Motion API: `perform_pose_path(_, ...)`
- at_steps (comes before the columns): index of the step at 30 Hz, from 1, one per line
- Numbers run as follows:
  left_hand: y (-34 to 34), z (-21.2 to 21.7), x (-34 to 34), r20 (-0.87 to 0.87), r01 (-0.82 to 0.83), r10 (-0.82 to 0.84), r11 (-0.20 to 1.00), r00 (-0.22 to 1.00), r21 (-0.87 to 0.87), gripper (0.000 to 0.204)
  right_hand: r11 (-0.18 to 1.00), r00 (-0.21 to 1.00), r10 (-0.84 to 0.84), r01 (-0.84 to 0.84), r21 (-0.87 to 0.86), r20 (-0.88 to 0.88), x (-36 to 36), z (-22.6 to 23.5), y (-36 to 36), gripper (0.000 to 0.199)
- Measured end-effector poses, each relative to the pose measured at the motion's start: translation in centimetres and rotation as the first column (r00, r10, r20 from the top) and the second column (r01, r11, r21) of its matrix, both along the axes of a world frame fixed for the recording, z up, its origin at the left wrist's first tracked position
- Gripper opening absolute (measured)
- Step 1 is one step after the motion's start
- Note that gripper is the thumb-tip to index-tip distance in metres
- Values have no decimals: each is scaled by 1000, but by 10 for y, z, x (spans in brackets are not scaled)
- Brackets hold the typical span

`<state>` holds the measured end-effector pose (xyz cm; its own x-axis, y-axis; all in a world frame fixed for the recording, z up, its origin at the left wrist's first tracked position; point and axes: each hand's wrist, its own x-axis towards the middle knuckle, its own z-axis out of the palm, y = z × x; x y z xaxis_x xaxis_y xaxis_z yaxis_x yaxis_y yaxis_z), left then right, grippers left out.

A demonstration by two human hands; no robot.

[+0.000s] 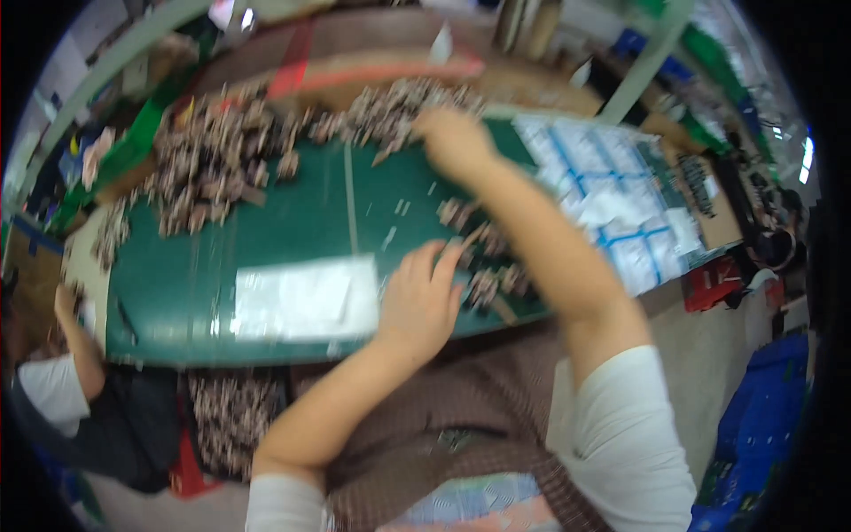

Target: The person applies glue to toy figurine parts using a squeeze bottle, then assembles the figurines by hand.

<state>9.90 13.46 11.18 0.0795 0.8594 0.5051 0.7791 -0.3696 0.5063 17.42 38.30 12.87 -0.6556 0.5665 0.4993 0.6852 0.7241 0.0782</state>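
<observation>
Pieces [217, 160], small and brown, lie heaped beyond the white packet [306, 301] and to its left, on a green worktop [266, 235]. We see a second heap [381, 115] farther beyond the packet, toward its right, and the right hand [454, 142] is at that heap's near edge. Blur covers the fingers there, so we cannot tell whether they stand wide or narrow, or whether they grip a piece. The left hand [418, 301] is just to the right of the packet, beside a loose cluster [484, 288] of similar pieces. We make out its fingers partly spread, with what seems a thin tan strip [476, 236] near their tips, though we cannot tell whether they pinch it. Well to the right of the packet, past the cluster, we find flat white packs [612, 208] with blue bands. Left of the packet lies a slim dark object [127, 321], and farther left we see a co-worker's hand [64, 303]. On the packet's near side, below the worktop, is another mass of brown bits [232, 417].
</observation>
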Motion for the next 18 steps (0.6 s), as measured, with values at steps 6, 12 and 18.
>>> perform_pose_path(6, 24, 1, 19, -156, -18, -6, 989, 988, -150, 49, 996, 975, -86, 90, -13, 204, -16, -16, 1, 21)
perform_pose_path(12, 28, 2, 12, -128, 7, -22, 993, 992, -116, 44, 992, 981, -55, 74, -101, 184, -3, -14, -22, 24)
perform_pose_path(18, 19, 5, 1, -151, -3, -27, 980, 988, -198, 33, 992, 963, 29, 4, -123, 266, 28, -5, -39, 23)
